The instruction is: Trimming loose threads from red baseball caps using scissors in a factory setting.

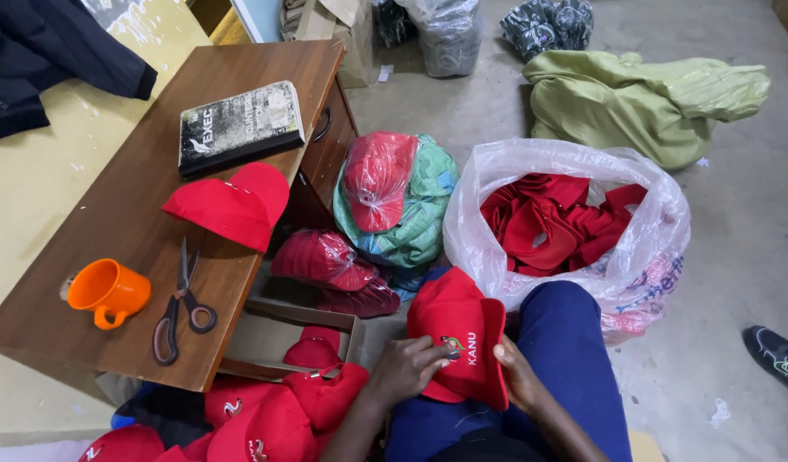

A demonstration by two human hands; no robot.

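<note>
A red cap [456,329] with a small stitched emblem rests on my lap over blue trousers. My left hand [408,368] grips its lower left side, fingers on the emblem. At the cap's right edge my right hand [515,372] pinches the fabric. Just beyond my knee stands a clear plastic bag [646,244] filled with more red caps.
A wooden desk [137,248] at left carries an orange mug [107,293], scissors [180,308], a book [240,128] and another red cap [231,204]. Wrapped caps [381,192] lie beside it, loose red caps [266,415] below. A green bundle [642,103] lies behind; a shoe [777,358] at right.
</note>
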